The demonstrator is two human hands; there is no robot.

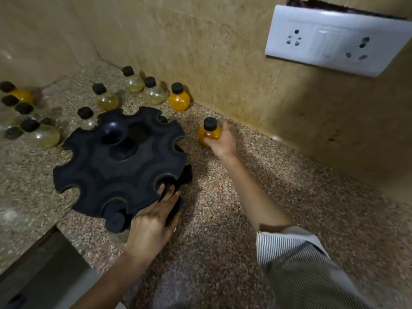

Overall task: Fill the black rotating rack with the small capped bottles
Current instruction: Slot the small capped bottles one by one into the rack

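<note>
Rack under left hand | right hand fingers gripping orange bottle

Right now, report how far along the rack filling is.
Done: one black-capped bottle seems to sit in the near notch of the black rotating rack, steadied by the left hand. In hand: the right hand grips an orange bottle. Left: other notches look empty; many bottles, like the orange bottle by the wall, wait on the counter.
</note>
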